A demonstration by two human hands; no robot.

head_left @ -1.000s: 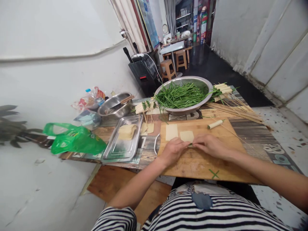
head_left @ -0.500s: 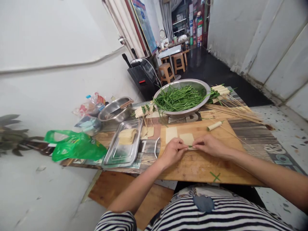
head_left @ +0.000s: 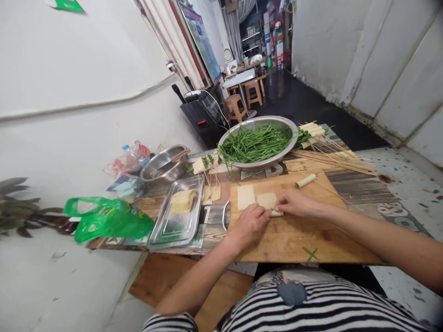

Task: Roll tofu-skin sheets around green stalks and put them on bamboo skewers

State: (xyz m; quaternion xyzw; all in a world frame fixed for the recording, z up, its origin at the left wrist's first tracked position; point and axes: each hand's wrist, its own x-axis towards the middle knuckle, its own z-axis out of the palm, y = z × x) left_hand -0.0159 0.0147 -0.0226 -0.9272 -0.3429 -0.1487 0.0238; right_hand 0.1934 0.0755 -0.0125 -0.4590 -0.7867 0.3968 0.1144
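Note:
On the wooden cutting board (head_left: 304, 240), a pale tofu-skin sheet (head_left: 266, 199) lies with its near edge folded into a roll (head_left: 277, 213) around some greens. The fingers of my left hand (head_left: 252, 222) are closed on the left end of that roll. My right hand (head_left: 295, 203) pinches at the roll's upper right side, fingertips together. A second flat sheet (head_left: 245, 197) rests left of it. Beyond my right hand is a finished roll (head_left: 306, 180) on a skewer, with greens showing at its end. Two crossed green stalks (head_left: 310, 253) lie near the board's front edge.
A metal basin (head_left: 258, 165) of green chives (head_left: 258, 144) stands behind the board. Skewered rolls (head_left: 313, 129) and bare skewers (head_left: 335, 160) lie to its right. Leftward are a metal tray (head_left: 173, 234) with stacked sheets (head_left: 182, 201), a steel bowl (head_left: 166, 161) and a green bag (head_left: 107, 219).
My right hand has shifted slightly up and away from my left, uncovering the roll's right end. My left fingers lie flatter along the roll. The camera view has shifted slightly.

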